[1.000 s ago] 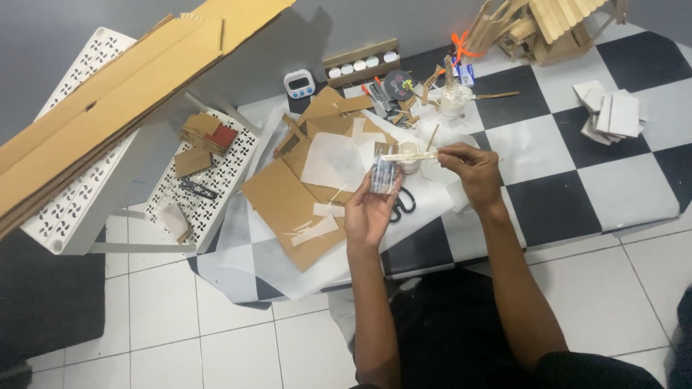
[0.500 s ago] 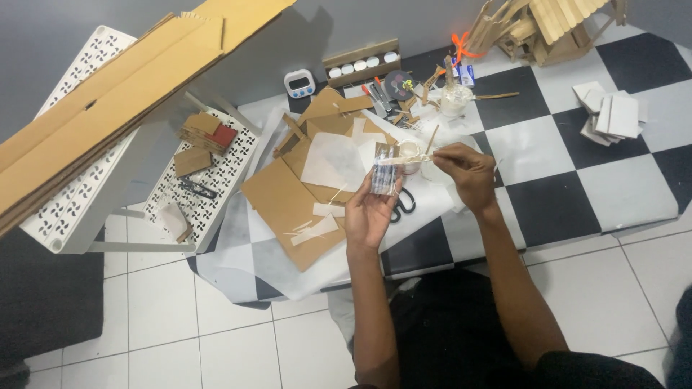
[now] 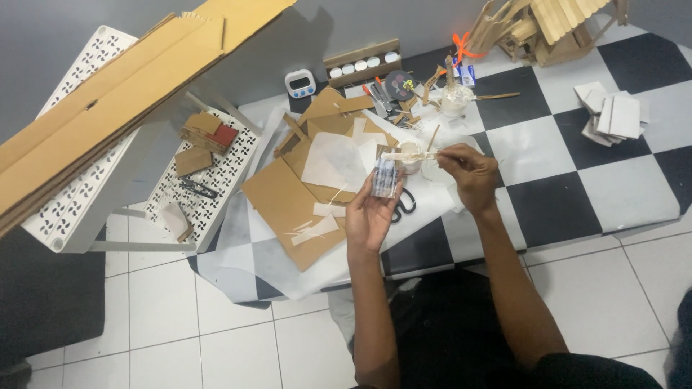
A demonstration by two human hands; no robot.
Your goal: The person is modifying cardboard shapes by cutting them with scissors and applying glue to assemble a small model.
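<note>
A small clear packet (image 3: 385, 176) stood upright in the left hand (image 3: 369, 212), fingers curled round it, above the white sheet (image 3: 339, 263) on the checkered mat (image 3: 577, 173). The right hand (image 3: 468, 173) pinched a pale stick (image 3: 407, 154) just beside it. Brown cardboard (image 3: 285, 205) lay left; a white timer (image 3: 300, 83) stood near the mat's far edge.

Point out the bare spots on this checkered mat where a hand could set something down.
Free: the squares between the right hand and the stack of white pieces. Crowded: around the left hand, with cardboard sheets, scissors and cups.
</note>
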